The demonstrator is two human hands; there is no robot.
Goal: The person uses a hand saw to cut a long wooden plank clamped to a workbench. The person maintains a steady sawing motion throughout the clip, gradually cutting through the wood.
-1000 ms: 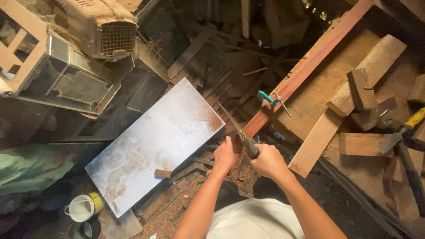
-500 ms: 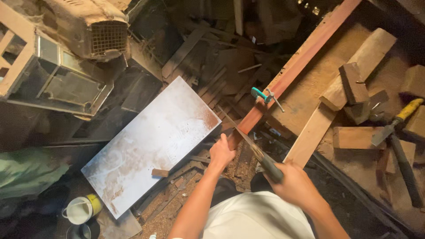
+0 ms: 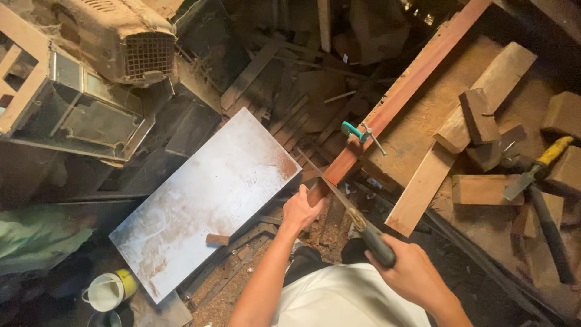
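A long reddish wooden plank (image 3: 404, 91) runs diagonally across the workbench, held by a teal clamp (image 3: 357, 132). My left hand (image 3: 301, 210) grips the plank's near end. My right hand (image 3: 407, 272) is shut on the dark handle of a hand saw (image 3: 345, 206), whose thin blade lies across the plank just beyond my left hand. The saw is drawn back toward me.
A white, stained panel (image 3: 206, 200) lies to the left. Wood offcuts (image 3: 484, 121) and a yellow-handled chisel (image 3: 535, 169) sit on the bench at right. A white cup (image 3: 106, 292) stands low left, a wire-fronted crate (image 3: 115, 36) top left. Sawdust covers the floor.
My right hand has pulled the saw back toward me, away from my left hand. The left hand stays on the plank's end.
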